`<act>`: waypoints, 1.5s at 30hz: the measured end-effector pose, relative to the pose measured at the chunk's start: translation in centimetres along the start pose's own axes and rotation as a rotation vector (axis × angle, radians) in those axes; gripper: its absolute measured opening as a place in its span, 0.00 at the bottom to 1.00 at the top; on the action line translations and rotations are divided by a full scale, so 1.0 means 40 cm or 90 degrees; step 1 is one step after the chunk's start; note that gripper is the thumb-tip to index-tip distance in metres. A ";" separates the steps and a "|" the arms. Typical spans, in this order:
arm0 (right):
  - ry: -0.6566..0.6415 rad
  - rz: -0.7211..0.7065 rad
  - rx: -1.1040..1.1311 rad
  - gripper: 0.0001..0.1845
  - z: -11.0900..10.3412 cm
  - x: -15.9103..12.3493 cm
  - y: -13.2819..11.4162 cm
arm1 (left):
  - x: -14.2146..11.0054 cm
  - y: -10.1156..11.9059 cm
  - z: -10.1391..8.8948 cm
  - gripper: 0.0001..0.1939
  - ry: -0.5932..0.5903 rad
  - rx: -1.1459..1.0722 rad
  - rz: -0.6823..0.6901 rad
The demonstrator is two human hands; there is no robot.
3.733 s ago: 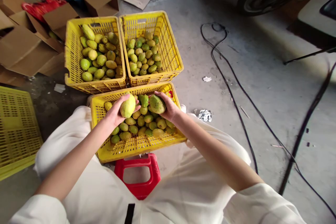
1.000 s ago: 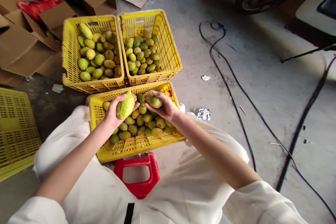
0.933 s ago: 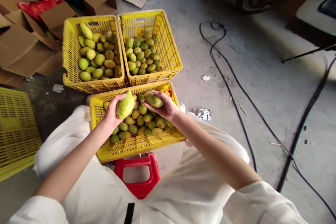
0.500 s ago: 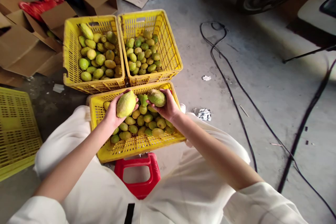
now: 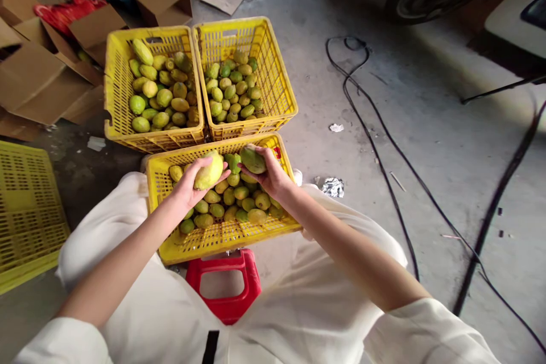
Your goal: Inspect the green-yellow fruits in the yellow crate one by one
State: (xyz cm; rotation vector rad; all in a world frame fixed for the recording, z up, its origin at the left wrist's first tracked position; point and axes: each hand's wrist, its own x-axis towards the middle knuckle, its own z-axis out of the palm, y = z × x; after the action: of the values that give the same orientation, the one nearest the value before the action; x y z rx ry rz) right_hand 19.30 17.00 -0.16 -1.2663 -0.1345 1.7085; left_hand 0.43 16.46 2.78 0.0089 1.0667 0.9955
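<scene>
My left hand cradles a large oval yellow fruit, with its fingers curled under it and its thumb along the near side. Opposite it, my right hand grips a darker green oval fruit from the right. Both fruits are held just above the front yellow crate, which rests between my knees. Several yellow-green fruits lie inside that crate. A brighter green, uneven fruit shows in the gap between my hands. Their exact kind is unclear.
Beyond stand two yellow crates, left and right, partly filled with similar fruits. Another yellow crate is at far left, below open cardboard boxes. A red stool is beneath me. Black cables cross the floor at right.
The yellow fruit has shifted slightly right and turned in my left hand. My right hand has rotated the green fruit, showing a greener side.
</scene>
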 end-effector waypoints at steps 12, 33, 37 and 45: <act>-0.059 0.032 -0.071 0.10 0.023 -0.018 -0.018 | 0.020 0.011 0.001 0.11 0.028 0.083 -0.024; -0.141 0.006 -0.124 0.19 0.011 -0.022 0.001 | 0.011 0.004 -0.012 0.16 -0.009 0.198 0.044; -0.156 0.012 -0.111 0.16 0.007 -0.010 0.001 | 0.007 0.011 -0.002 0.08 0.017 0.151 0.021; -0.137 0.047 -0.069 0.14 0.004 -0.009 -0.002 | 0.009 0.013 0.004 0.04 0.065 0.119 0.049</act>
State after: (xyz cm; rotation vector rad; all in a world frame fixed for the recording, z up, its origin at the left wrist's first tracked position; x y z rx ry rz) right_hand 19.22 16.84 0.22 -1.1743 -0.3145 1.9209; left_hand 0.25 17.07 2.84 0.1535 1.2582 0.9700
